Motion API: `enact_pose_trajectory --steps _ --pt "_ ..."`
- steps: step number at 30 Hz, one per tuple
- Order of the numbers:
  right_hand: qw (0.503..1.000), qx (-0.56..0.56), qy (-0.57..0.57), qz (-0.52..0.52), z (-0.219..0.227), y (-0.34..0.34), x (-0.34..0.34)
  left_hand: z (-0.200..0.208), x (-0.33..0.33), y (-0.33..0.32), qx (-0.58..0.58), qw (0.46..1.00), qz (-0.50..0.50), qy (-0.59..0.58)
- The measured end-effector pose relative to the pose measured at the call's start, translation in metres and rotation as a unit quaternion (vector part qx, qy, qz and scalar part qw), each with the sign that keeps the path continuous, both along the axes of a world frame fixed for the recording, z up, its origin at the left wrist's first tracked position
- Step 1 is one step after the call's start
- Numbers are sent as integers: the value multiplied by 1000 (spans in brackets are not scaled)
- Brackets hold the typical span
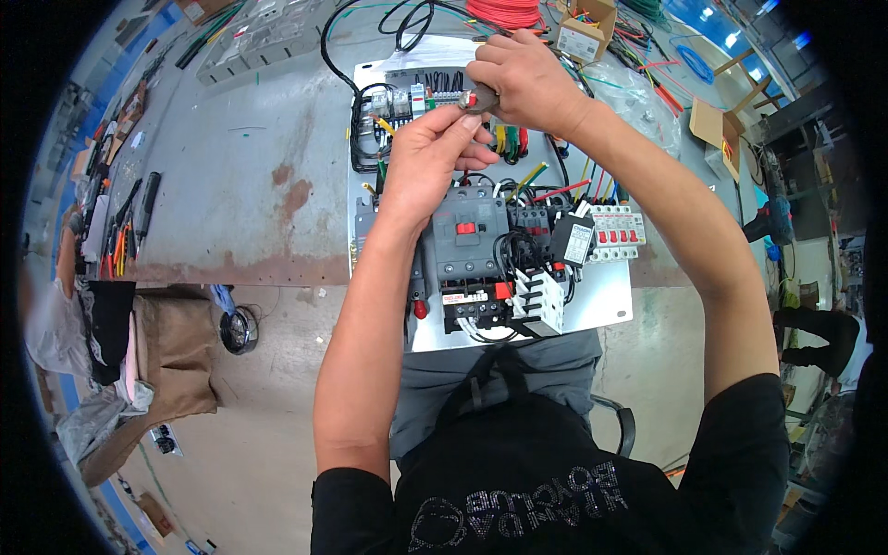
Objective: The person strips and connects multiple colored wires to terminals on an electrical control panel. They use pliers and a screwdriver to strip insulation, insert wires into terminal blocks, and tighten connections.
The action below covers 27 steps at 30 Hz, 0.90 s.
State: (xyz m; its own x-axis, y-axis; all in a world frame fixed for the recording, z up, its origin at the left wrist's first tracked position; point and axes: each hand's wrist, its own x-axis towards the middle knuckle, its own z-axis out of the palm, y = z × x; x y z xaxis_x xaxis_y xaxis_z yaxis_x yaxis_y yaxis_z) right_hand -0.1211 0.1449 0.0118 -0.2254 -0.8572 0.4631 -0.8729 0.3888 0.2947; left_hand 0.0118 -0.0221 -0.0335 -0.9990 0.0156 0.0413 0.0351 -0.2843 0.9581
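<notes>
Over the far part of a metal mounting plate (606, 310) fitted with electrical parts, my two hands meet. My left hand (421, 157) pinches a small red-and-silver piece (470, 99) between thumb and forefinger, its other fingers loosely spread. Closed from the far right, my right hand (532, 83) grips a dark, rounded thing (485, 98) right against that piece; most of it is hidden in the fist. Below my hands sits a grey circuit breaker (470, 231) with a red switch. Loose wire ends, yellow-green and red, stick up beside it.
Right on the plate is a row of small white breakers (617, 231). A white-and-black terminal block (539, 303) overhangs near the front. Screwdrivers and pliers (125, 227) lie at the table's left. Cardboard boxes (717, 139) and a red wire coil (504, 11) stand far off.
</notes>
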Motion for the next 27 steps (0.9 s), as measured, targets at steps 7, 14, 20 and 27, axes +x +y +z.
enact_pose_trajectory --steps 7,14,20,27 --pt "991 82 -39 -95 27 10 31 0 -2 1 -10 1000 21 -16" --pt "908 243 -259 -221 99 2 88 -2 -4 4 17 999 47 -1" --pt "872 193 -364 -264 102 -34 105 -20 -10 0 -13 995 83 52" --pt "846 227 -365 -317 110 -35 103 -9 -9 2 -31 996 75 37"
